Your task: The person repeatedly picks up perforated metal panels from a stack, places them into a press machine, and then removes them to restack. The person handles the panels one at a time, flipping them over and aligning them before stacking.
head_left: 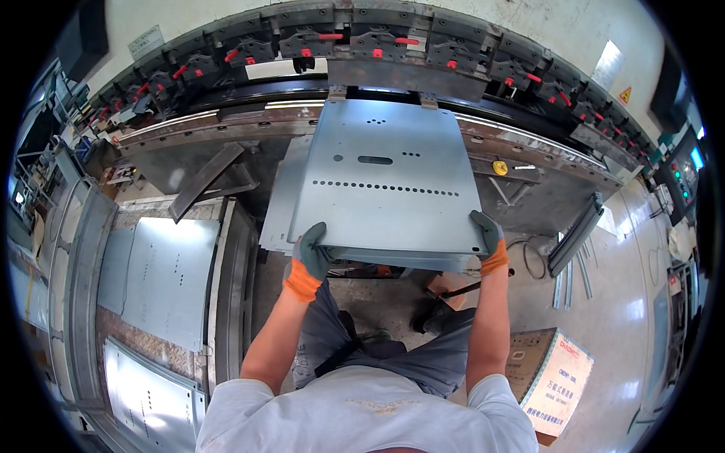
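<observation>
A perforated grey sheet-metal panel (381, 181) lies at centre, its far edge at 12 o'clock under the press brake (377, 57). The gloved left hand (310, 257) clamps its near corner at 7 o'clock; the gloved right hand (489, 238) clamps the corner at 5 o'clock. Flat panels (162, 279) lie stacked at 9 o'clock.

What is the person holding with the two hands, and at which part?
A grey metal sheet, held at its near edge: the left hand grips the near left corner and the right hand grips the near right corner.
</observation>
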Available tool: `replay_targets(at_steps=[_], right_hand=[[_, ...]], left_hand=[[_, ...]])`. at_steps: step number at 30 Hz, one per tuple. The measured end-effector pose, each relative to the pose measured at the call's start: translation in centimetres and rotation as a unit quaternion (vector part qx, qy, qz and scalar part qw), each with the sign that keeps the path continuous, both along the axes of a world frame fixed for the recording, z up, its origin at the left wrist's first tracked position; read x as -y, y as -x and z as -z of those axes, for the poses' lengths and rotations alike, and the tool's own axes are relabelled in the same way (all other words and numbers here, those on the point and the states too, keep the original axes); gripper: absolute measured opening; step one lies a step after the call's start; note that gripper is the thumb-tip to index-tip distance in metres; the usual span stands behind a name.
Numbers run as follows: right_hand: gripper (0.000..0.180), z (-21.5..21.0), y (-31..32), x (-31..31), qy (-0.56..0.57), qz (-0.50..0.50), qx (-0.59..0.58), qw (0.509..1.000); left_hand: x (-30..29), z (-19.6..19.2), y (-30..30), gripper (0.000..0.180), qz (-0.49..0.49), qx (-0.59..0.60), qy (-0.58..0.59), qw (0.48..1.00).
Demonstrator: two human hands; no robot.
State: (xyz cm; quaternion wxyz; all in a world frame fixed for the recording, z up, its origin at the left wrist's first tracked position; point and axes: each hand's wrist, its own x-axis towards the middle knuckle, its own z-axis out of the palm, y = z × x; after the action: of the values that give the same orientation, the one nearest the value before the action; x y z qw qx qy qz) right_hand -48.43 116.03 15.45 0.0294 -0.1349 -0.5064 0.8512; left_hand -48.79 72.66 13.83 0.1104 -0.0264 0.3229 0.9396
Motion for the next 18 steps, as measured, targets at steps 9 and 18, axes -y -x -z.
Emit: replay_targets(at_steps=[9,18], right_hand=[[0.029,-1.1,-0.2,0.7,-0.013,0.001,0.004,1.0],[0.028,-1.7,-0.4,1.0,-0.017,0.01,0.009,1.0]], left_hand=[[0.0,-0.1,0.2,0.046,0.006,-0.001,-0.02,1.0],[0.1,-0.7,0.1,0.043,0.013,0.002,-0.019,1.0]])
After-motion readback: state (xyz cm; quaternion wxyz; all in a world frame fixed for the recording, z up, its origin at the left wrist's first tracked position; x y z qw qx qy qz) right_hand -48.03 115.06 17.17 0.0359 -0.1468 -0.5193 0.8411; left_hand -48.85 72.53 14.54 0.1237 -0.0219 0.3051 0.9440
